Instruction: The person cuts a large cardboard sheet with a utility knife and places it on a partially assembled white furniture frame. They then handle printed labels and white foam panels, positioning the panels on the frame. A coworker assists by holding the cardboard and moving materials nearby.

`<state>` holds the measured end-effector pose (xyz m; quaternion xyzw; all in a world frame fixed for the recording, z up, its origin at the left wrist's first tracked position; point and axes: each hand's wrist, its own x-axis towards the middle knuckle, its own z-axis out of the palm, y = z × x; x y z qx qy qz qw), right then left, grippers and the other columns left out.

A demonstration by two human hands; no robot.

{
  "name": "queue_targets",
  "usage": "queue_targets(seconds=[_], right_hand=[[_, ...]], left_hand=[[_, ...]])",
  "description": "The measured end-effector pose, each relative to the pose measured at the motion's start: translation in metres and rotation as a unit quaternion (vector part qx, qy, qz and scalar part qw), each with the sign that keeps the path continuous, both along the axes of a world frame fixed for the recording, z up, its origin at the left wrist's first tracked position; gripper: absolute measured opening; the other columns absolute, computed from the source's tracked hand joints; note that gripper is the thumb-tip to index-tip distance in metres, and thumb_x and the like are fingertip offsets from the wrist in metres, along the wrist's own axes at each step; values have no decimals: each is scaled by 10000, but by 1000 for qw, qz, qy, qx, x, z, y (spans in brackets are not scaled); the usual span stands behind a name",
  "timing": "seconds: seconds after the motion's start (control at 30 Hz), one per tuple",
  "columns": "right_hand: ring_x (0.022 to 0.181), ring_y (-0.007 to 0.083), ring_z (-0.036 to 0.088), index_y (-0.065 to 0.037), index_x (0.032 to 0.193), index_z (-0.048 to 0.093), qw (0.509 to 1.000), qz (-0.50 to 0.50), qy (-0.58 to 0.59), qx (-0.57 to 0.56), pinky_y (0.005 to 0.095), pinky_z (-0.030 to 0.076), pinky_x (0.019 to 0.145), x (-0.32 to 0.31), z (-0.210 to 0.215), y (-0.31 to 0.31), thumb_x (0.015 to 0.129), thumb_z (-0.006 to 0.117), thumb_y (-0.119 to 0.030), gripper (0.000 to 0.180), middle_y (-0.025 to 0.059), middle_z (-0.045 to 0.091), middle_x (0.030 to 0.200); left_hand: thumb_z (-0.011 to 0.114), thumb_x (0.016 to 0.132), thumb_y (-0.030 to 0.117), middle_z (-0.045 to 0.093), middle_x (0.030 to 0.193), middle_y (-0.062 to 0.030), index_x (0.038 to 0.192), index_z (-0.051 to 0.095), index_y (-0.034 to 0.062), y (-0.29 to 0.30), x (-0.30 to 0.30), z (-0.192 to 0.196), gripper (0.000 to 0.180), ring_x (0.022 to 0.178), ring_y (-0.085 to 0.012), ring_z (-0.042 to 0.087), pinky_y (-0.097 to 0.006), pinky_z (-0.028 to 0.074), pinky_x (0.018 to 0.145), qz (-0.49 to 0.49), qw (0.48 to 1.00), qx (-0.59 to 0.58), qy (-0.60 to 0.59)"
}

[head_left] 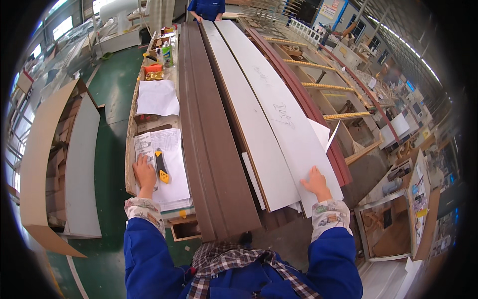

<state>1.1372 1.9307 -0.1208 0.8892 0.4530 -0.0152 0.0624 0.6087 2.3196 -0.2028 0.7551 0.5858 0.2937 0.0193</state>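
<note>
My left hand (144,174) lies flat on printed paper sheets (172,192) at the left bench, holding nothing. Just right of its fingers is a yellow and black utility knife (161,167). My right hand (316,183) rests open on top of a long white board (294,134) with pencil marks, near its close end. A second white board (249,114) lies alongside it on the left. Farther left stretches a long brown grooved panel (209,134). At the far end a co-worker in blue (206,7) has both hands at the ends of the white boards.
Beyond the papers, the bench holds another white sheet (158,97), an orange item (154,69) and a green can (167,55). A reddish-brown panel (311,107) runs under the boards' right side. An open carton (37,164) stands on the green floor, and a roller frame (328,87) at right.
</note>
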Motion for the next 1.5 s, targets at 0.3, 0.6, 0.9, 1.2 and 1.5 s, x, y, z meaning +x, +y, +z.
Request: queue_targets(seconds=[0.3,0.6,0.9,1.2,1.5], right_hand=[[1287,333,346,119,1269,415,1000,-25,3,-1,493,349,998,-4,0,7,793,586,-485,788,248,350,1388],[1241,320,415,100,1215,488,998,-46,-22,-37,564,285,1018,-13,9,14,822,543,-472,696,237,426,1338],[1143,301,516,-41,1127,586,974,95,13,207,560,310,993,-81,29,35,820,597,-303,403,185,559,1213],[1193,367,446,1,1247,484,964,66,107,236,465,358,981,-133,7,30,837,582,-442,612,229,463,1304],[1107,395,468,108,1189,423,967,-40,186,171,431,397,944,-100,13,38,629,706,-631,970,252,475,1202]], left_hand=[[518,782,41,484,1326,-108,1144,571,24,5,-1,-4,366,1063,-318,445,-380,350,975,-5,1000,7,11],[535,781,60,494,1309,-99,1127,581,59,-3,5,10,349,1094,-318,440,-379,332,1003,3,1000,-7,17],[530,779,44,498,1296,-125,1101,583,15,4,-2,-4,327,1102,-322,442,-385,356,986,-1,1000,9,-15],[533,759,56,565,1195,-132,1052,606,-8,10,-5,-17,309,1040,-326,500,-386,408,927,-17,996,82,35],[542,803,199,627,1067,-141,1123,615,107,-27,39,77,341,942,-330,604,-421,470,838,-42,994,-60,80]])
